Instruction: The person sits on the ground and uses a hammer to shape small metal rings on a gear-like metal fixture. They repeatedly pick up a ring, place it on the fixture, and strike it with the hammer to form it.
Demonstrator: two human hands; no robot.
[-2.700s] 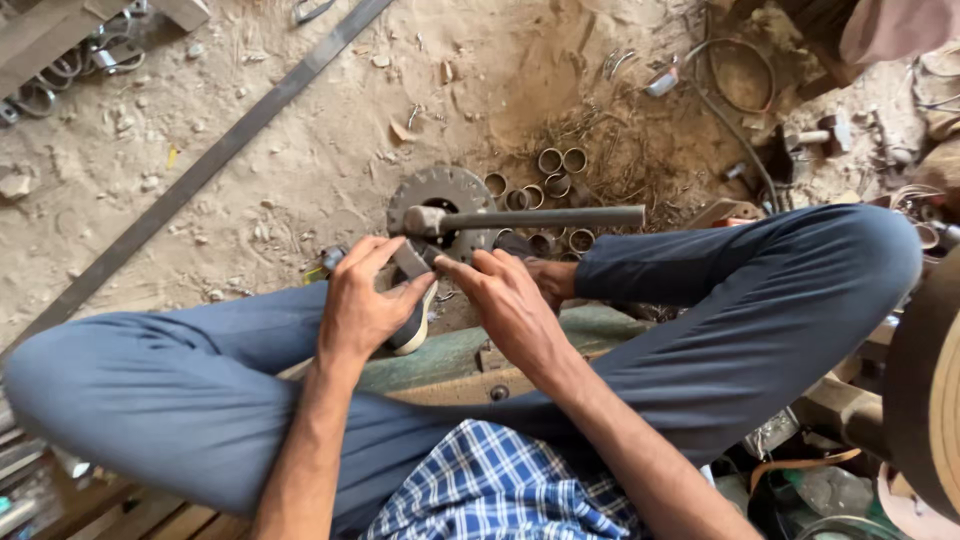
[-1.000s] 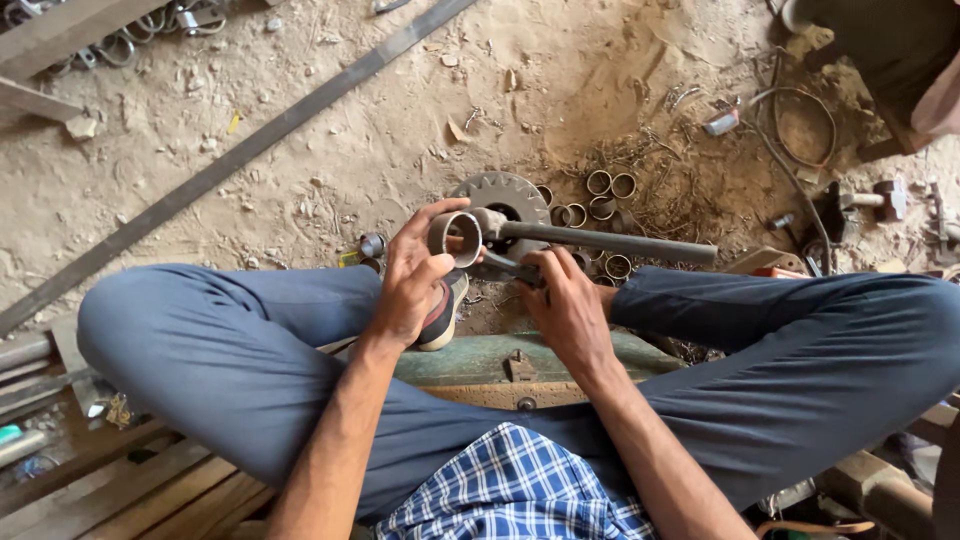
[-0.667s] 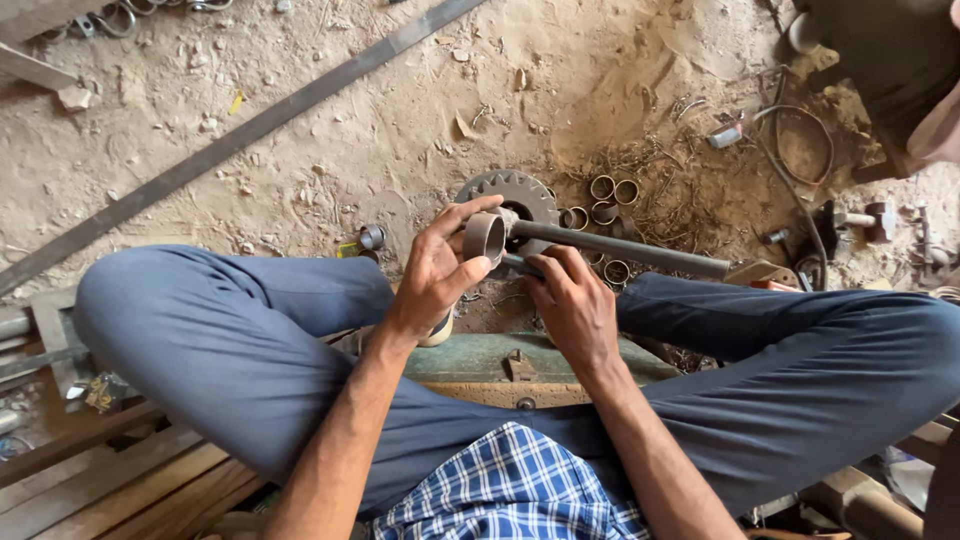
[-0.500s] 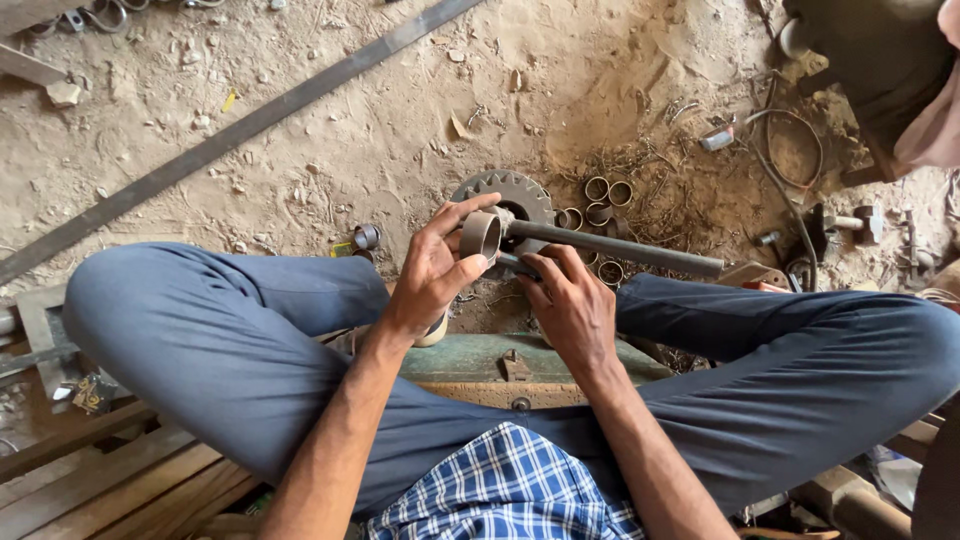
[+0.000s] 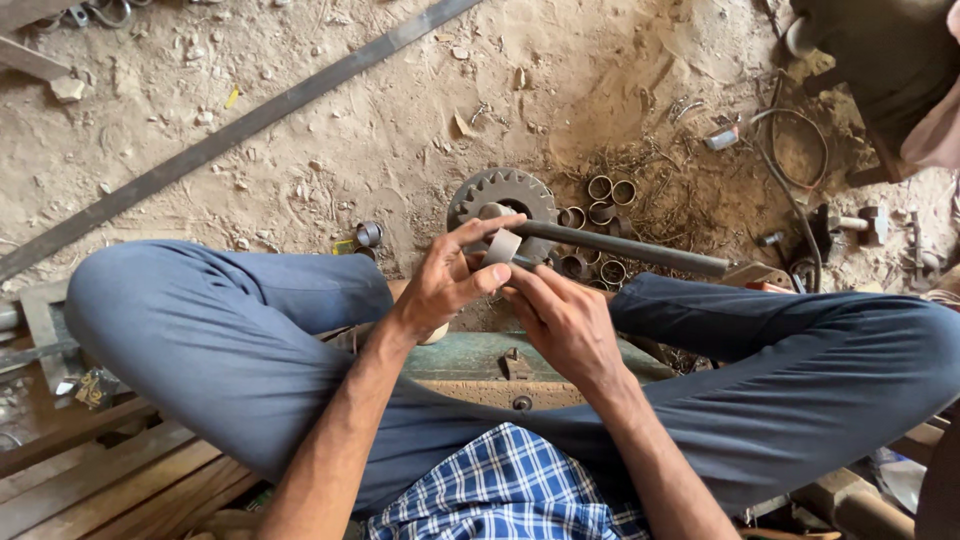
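At the far left, wooden planks [image 5: 110, 470] are seen beside the raised left knee, and a long flat steel bar [image 5: 240, 125] is laid slantwise across the sandy floor [image 5: 330, 170]. A small metal socket [image 5: 368, 234] is seen on the sand just beyond the left leg.

Toward the middle, the left hand [image 5: 445, 285] is held above the crossed legs, its fingers [image 5: 490, 228] curled closed around a short grey metal sleeve [image 5: 502, 247], which is gripped between thumb and forefinger. Directly behind the sleeve, a toothed gear [image 5: 500, 195] is lying flat on the floor. A green metal block [image 5: 480, 352] is seen below the hands, between the shins.

The right hand [image 5: 565, 320] is placed just beside the left, its fingertips touching the sleeve's lower edge; whether anything is pinched in them cannot be told. A dark steel rod [image 5: 630, 250] is seen running from the sleeve out to the right over the right shin. Beyond it, a cluster of small metal rings [image 5: 610, 190] is scattered on the sand, and a black cable [image 5: 790, 190] is looped farther right.
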